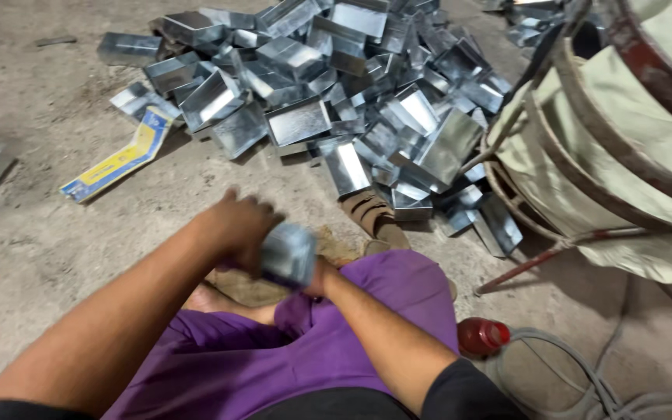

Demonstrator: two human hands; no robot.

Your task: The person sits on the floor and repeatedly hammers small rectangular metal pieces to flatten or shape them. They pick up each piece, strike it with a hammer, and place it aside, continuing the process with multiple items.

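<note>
Two hands meet over the purple lap: the left hand (pixel 235 225) has its fingers curled around a small metal box (pixel 288 253), while the right hand (pixel 319 276) sits hidden behind the box, its grip impossible to tell. Beyond the fingers lies a pile of metal boxes (pixel 351 101) on the floor (pixel 33 233), with a red bottle (pixel 482 336) off to their right.

Both forearms converging over the lap, left hand (pixel 236 225) curled, blurred.

Purple trousers (pixel 313 342); black short sleeves (pixel 460 393); forearms bare.
</note>
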